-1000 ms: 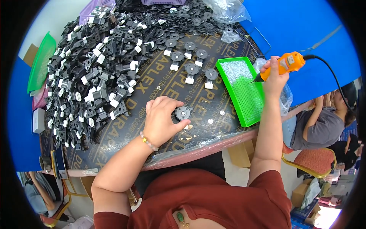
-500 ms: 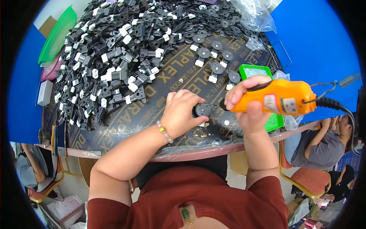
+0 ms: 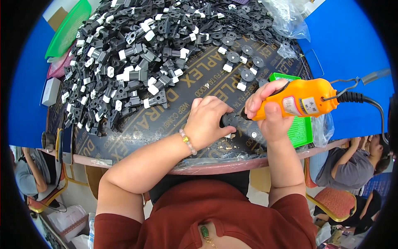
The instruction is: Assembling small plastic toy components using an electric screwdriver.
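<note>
Round black disc [image 3: 230, 120] sits on the worktop [image 3: 145, 133], just right of the middle of the frame. The left hand [image 3: 208, 122] has its fingers around the disc; the right hand [image 3: 269, 110] grips an orange power driver [image 3: 306, 99]. Holding the disc flat and the driver straight over its middle should work best.

orange driver [image 3: 299, 94] (corded) blocks the right; bare tabletop [image 3: 188, 90] opens beside the heap [image 3: 137, 52].

Head-worn fisheye, close above the tabletop [image 3: 141, 139], downward
</note>
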Demonstrator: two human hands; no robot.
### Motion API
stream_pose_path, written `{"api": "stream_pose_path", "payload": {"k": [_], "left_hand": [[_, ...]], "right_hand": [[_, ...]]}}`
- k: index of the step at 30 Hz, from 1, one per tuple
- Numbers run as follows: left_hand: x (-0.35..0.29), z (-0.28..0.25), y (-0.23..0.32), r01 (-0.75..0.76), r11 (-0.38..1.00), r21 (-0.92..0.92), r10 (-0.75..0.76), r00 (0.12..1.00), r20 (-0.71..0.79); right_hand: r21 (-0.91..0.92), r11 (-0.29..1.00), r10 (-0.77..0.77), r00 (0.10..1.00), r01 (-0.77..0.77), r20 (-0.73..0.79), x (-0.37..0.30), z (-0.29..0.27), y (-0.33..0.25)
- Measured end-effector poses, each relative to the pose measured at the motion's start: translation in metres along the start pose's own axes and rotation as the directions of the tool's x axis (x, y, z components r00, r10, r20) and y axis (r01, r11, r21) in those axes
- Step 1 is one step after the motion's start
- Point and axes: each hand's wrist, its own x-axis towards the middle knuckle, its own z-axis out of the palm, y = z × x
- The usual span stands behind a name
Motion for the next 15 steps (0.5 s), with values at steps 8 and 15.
{"api": "stream_pose_path", "payload": {"k": [8, 15], "left_hand": [[0.003, -0.001, 0.003, 0.009, 1.0, -0.002, -0.009, 1.0, 0.027], [-0.004, 0.0, -0.003, -0.043, 0.998, 0.049, 0.045, 0.998, -0.035]], "right_hand": [[-0.079, 0.997, 0.014, 0.999, -0.017, -0.033, -0.003, 0.0, 0.0], [-0.208, 0.956, -0.252, 0.94, 0.206, -0.229, 0.009, -0.065, -0.036]]}}
